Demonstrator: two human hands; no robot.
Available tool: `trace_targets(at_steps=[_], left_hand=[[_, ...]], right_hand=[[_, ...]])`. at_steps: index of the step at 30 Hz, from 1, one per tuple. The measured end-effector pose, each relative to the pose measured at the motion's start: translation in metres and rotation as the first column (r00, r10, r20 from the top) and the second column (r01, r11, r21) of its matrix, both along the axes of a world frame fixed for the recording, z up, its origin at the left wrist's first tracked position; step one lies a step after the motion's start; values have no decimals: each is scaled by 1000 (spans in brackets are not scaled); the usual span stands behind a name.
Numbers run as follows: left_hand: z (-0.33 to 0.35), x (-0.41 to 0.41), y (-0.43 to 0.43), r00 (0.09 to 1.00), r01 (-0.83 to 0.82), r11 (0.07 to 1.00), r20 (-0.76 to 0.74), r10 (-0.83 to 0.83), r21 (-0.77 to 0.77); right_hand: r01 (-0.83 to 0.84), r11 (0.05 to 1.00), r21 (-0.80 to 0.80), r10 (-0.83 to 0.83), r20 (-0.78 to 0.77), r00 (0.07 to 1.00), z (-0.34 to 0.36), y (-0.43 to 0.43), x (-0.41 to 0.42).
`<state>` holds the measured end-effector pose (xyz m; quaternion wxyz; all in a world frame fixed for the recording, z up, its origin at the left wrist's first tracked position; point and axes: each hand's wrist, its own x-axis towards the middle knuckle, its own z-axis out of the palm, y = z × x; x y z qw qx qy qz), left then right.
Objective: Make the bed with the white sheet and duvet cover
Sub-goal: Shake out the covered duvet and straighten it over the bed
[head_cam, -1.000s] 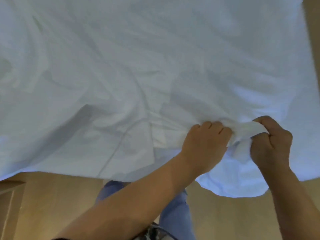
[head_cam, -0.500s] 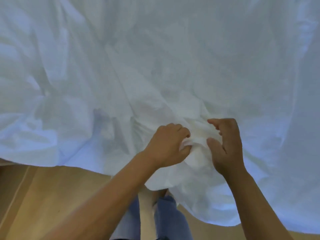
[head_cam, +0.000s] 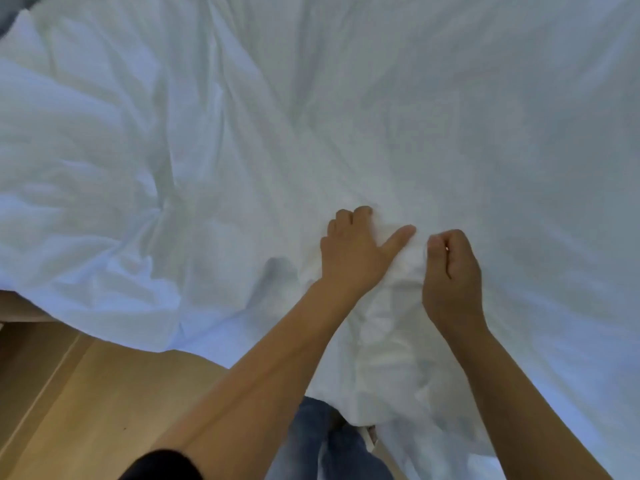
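Seen from my remote station: my left hand [head_cam: 356, 252] bunches the white sheet [head_cam: 450, 116], fingers [head_cam: 346, 216] curled into the cloth, thumb out. My right hand [head_cam: 452, 275] pinches a fold just beside it. The sheet covers the bed and drapes toward the wooden floor [head_cam: 86, 393].

Wood floor [head_cam: 86, 393] bottom left, light tan, w/ 1 paler strip [head_cam: 45, 379] running diagonally thru it. Blue jeans [head_cam: 311, 445] at bottom centre, over the floor. Dark grey patch [head_cam: 8, 15] in top-left corner, can't tell what it is.
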<state>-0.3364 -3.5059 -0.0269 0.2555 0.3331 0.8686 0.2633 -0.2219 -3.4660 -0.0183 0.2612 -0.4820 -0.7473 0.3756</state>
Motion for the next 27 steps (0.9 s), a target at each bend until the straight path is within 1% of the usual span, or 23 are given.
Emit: trace_targets(at_steps=[2,3,4,6,7,8,9,10,11,13,14,15,16,17,19,20,21,22,23,24,25,26,27], left_hand=[[4,11,18,986,153,988,-71,-153,-13],[7,21,26,962,246,969,-116,-247,-20],[13,35,32,935,334,942,-141,-326,33],[35,71,37,868,496,837,-152,-473,231],[46,85,37,836,546,782,-135,-531,302],[48,95,36,804,586,747,-108,-585,315],[43,99,35,779,619,731,-111,-617,286],[32,97,36,766,643,735,-179,-618,213],[20,91,38,756,642,753,-278,-592,143],[4,82,45,728,634,774,-326,-603,-16],[-2,82,49,702,651,752,-297,-647,-102],[-6,86,53,674,672,726,-283,-682,-146],[-11,91,57,646,707,682,-221,-730,-186],[-12,97,61,618,732,647,-191,-763,-214],[-11,115,68,552,777,582,-184,-813,-239],[-12,128,69,547,799,568,-157,-823,-198],[-11,143,69,567,808,578,-117,-816,-117],[-11,158,67,611,790,613,-87,-786,11],[-8,173,65,678,732,658,-88,-730,176],[-6,188,65,746,652,684,-116,-656,326],[-4,203,64,797,583,686,-143,-586,436],[-3,219,64,820,551,673,-172,-545,494],[-5,235,64,807,579,658,-225,-546,482]], right_hand=[[4,999,54,-6,42,999,13,5,22],[81,993,91,-87,66,994,19,15,43],[210,970,126,-221,83,972,24,29,73],[494,862,115,-506,135,852,28,54,141],[589,802,102,-596,216,773,26,60,169],[646,755,110,-648,278,709,23,62,187],[673,728,130,-676,299,673,19,61,198],[665,731,152,-676,300,674,16,58,200],[646,745,165,-662,296,688,13,55,198],[620,766,171,-641,277,716,10,51,192],[621,765,171,-644,247,724,10,51,193],[620,767,166,-642,207,738,6,52,197],[619,773,141,-635,178,752,5,53,200],[611,785,102,-619,158,769,2,54,204],[587,808,-49,-583,80,809,1,55,205],[561,813,-158,-566,13,824,2,56,206],[538,789,-295,-577,-57,815,4,58,211],[516,741,-431,-613,-119,781,5,59,217],[502,694,-516,-652,-155,743,1,59,228],[528,672,-520,-669,-119,734,-8,59,240],[584,665,-466,-663,-7,748,-19,58,254],[618,668,-414,-634,119,764,-31,55,266],[615,667,-421,-586,214,781,-45,50,275]])
